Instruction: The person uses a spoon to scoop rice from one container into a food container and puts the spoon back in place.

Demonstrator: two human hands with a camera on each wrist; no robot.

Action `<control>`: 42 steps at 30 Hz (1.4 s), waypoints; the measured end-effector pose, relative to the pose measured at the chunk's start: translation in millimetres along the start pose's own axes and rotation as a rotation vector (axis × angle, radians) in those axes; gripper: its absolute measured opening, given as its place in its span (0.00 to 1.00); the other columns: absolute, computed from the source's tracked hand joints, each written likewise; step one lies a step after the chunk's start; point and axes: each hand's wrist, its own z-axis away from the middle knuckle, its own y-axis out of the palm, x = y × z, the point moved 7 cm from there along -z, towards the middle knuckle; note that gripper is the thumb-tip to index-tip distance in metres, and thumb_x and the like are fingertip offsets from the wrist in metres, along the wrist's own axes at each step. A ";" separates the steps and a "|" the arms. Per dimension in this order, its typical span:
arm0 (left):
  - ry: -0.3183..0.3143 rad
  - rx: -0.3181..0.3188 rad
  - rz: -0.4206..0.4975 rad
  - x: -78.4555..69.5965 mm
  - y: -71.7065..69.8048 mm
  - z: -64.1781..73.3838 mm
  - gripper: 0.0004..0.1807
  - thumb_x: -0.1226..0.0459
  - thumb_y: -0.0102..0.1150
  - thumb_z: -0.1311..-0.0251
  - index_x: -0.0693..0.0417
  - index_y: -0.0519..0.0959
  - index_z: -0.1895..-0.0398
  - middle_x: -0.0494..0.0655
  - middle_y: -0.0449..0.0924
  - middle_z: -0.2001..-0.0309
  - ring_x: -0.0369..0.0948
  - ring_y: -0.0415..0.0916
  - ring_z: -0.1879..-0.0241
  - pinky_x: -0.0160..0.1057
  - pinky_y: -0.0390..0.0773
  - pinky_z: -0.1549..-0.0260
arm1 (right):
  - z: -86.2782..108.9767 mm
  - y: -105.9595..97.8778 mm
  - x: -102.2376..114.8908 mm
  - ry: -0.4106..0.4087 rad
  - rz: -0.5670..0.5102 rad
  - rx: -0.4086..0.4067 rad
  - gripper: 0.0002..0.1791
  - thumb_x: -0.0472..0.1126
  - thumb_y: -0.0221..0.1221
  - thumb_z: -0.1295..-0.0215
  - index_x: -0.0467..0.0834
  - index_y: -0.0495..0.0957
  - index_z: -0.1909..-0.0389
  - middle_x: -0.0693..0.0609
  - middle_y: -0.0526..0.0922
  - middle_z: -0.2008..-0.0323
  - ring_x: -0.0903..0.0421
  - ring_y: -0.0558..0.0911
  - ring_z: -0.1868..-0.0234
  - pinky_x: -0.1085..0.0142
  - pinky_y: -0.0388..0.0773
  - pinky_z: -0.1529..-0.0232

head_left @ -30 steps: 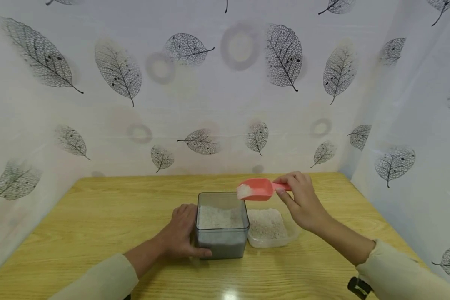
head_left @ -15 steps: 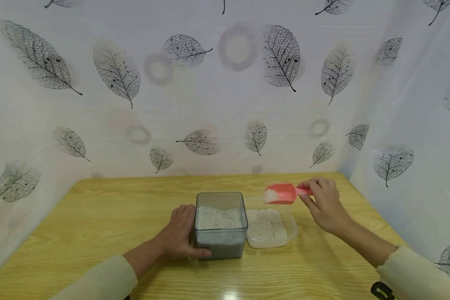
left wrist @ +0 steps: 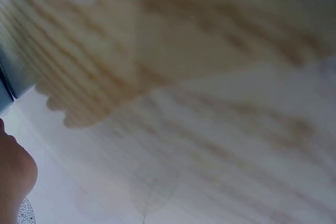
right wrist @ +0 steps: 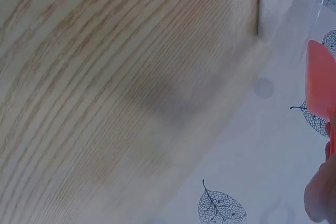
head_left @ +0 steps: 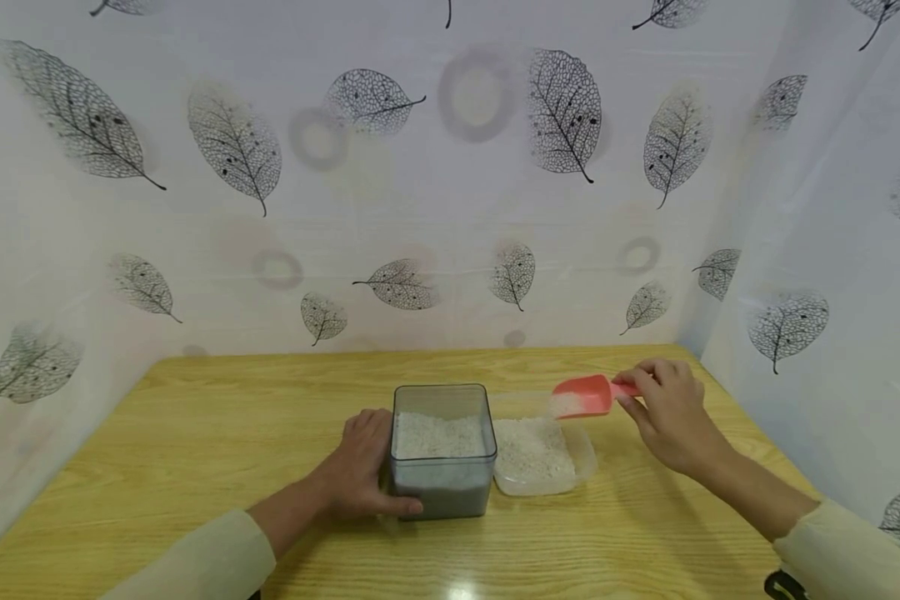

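My right hand pinches the handle of a coral-red scoop between thumb and fingers. White rice-like grains lie toward the scoop's front lip. In the head view the scoop overlaps the back right corner of a shallow clear plastic tub, which holds more of the same grains. Left of the tub stands a tall grey see-through square container, partly filled with white grains. My left hand holds that container's left side, its thumb across the front face. The right wrist view catches the scoop at its right edge.
The tub and the container stand side by side on a wooden table. A pale leaf-patterned curtain closes off the back and both sides.
My right hand has carried the scoop, with grains in it, rightward and slightly down, away from the grey container's rim to behind the tub's right side. My left hand stays in place.
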 end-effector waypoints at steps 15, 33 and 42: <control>-0.004 0.003 0.002 -1.5 -1.3 0.0 0.56 0.23 0.61 0.60 0.48 0.64 0.34 0.40 0.70 0.46 0.41 0.63 0.44 0.52 0.61 0.41 | 2.6 -16.4 14.0 -0.327 0.158 -0.180 0.29 0.57 0.34 0.20 0.42 0.78 0.58 0.42 0.72 0.59 0.36 0.65 0.53 0.45 0.54 0.61; -0.011 0.013 0.003 -1.9 -2.3 0.3 0.57 0.23 0.62 0.61 0.49 0.64 0.34 0.40 0.70 0.46 0.41 0.63 0.44 0.53 0.61 0.40 | -37.7 -24.9 75.1 -0.257 -0.015 -0.215 0.30 0.58 0.40 0.23 0.38 0.81 0.55 0.42 0.71 0.58 0.39 0.64 0.56 0.48 0.53 0.61; 0.001 0.001 0.002 -2.2 -2.4 0.3 0.56 0.23 0.61 0.61 0.48 0.64 0.34 0.40 0.70 0.46 0.41 0.62 0.44 0.52 0.62 0.41 | -53.5 -13.2 131.3 -0.410 -0.032 -0.176 0.25 0.55 0.39 0.21 0.44 0.80 0.56 0.47 0.72 0.58 0.44 0.65 0.54 0.51 0.57 0.59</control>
